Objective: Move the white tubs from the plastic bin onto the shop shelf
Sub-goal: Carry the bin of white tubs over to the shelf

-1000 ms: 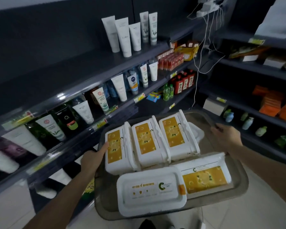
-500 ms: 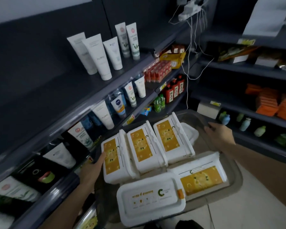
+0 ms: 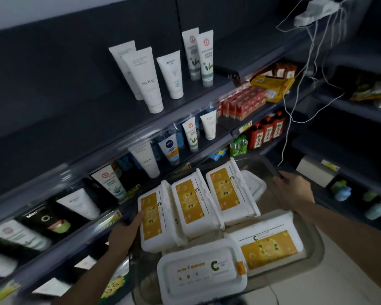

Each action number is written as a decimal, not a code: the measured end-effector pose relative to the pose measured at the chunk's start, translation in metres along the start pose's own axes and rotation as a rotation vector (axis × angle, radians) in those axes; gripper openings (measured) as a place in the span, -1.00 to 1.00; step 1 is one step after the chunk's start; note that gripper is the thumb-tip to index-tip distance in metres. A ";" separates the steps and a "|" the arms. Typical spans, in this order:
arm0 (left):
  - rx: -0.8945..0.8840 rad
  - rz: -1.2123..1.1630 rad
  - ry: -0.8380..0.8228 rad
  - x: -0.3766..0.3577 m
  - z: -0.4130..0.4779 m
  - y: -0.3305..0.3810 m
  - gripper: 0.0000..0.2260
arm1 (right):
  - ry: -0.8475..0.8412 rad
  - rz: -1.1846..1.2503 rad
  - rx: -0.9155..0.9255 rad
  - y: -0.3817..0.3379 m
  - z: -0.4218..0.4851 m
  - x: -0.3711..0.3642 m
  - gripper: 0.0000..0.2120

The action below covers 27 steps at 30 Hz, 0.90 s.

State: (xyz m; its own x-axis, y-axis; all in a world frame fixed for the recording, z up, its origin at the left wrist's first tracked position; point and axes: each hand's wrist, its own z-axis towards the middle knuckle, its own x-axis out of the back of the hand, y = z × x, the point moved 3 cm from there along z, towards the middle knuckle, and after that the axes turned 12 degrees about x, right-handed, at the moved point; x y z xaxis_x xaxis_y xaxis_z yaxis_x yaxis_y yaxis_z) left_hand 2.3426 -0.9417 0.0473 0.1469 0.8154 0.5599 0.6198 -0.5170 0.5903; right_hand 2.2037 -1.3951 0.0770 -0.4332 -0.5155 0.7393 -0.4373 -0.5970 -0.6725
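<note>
The clear plastic bin point(image 3: 313, 245) carries white tubs point(image 3: 191, 205): three stand on edge in a row toward 12 o'clock, and two lie flat toward 6 o'clock. At 10 o'clock from it, the dark shop shelf point(image 3: 81, 113) bears five upright white tubes point(image 3: 150, 82).

Six white tubs point(image 3: 229, 190) in one plastic bin point(image 3: 259, 160); five white tubes point(image 3: 150, 84) on the upper shelf point(image 3: 97, 119); one left hand point(image 3: 123, 234), one right hand point(image 3: 293, 188).

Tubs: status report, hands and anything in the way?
Left hand and right hand grip the bin by its rim. White tubs all in the bin, none on the shelf. Tubes stand on that shelf.
</note>
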 end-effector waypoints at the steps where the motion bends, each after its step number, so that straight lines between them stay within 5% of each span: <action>1: 0.003 -0.006 0.018 -0.001 0.003 -0.002 -0.40 | -0.014 0.012 -0.002 0.003 0.006 -0.004 -0.65; 18: 0.093 0.015 0.128 -0.035 0.018 -0.007 -0.37 | -0.128 0.052 0.101 0.003 0.076 -0.034 -0.72; 27: 0.184 0.042 0.050 -0.040 0.039 -0.006 -0.30 | -0.197 -0.040 0.128 0.015 0.090 -0.049 -0.72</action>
State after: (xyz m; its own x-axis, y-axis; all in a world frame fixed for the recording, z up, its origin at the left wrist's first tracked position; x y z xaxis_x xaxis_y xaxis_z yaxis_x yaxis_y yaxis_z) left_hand 2.3627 -0.9614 -0.0015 0.1403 0.7778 0.6126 0.7450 -0.4905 0.4521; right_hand 2.2898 -1.4341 0.0336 -0.2501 -0.5925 0.7657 -0.3416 -0.6860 -0.6424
